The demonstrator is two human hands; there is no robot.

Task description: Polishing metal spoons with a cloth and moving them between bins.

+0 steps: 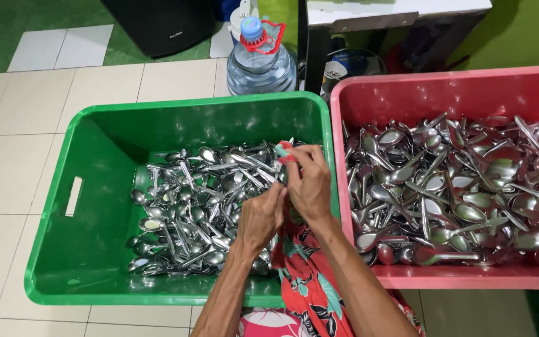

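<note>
Both hands are together over the right edge of the green crate, close to its wall that stands next to the pink crate. The left hand is closed in a loose fist, with the fingers curled inward. What it holds is hidden by the fingers, so I cannot tell it exactly; it seems to press a piece of the red cloth with a flower pattern that hangs down between the two forearms. The right hand is just above and touches the left one. Its fingers are bent and pinched around a small thing with red and pale green colour at the fingertips. This thing is too small to tell what it is, maybe a part of the same cloth.

Under the hands, in the green crate, lies a heap of spoons made of shiny metal. They cover the middle and right part of the bottom, and the left part of the bottom is bare green plastic. The pink crate stands just beside it on the right, the two walls are almost touching. It holds a larger heap of spoons, which fills nearly the whole bottom.

Both crates stand on a floor of pale tiles. Behind the green crate stands a big water bottle with a blue cap and a red handle ring.
</note>
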